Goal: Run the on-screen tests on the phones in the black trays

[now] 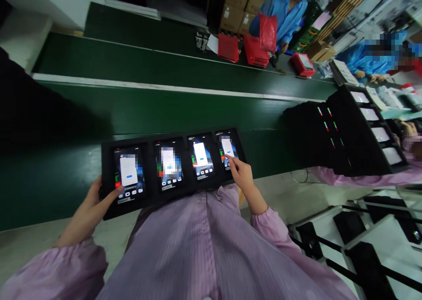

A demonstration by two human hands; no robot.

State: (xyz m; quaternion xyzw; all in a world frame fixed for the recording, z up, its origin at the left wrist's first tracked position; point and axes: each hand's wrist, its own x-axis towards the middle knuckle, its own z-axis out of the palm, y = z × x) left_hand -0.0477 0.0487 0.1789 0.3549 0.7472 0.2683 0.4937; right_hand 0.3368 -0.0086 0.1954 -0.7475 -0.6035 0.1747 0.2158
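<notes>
A black foam tray (150, 159) with several lit smartphones in its slots lies at the bench's near edge, in front of my body. My left hand (94, 207) grips the tray's left end. Its thumb rests over the lower left of the leftmost phone (129, 177), and its other fingers are partly hidden by the tray. My right hand (242, 173) holds nothing; its index finger is stretched out to the screen of the rightmost phone (227, 144), the other fingers curled. Two more phones, a centre-left one (169, 166) and a centre-right one (200, 155), sit between the hands.
A green bench (158, 108) runs across, with a pale rail (148, 87) along it. To the right stand stacked black trays (306, 137), and a tray of white-screened devices (376, 124). Red pouches (228, 48) lie beyond, near co-workers in blue sleeves (275, 9).
</notes>
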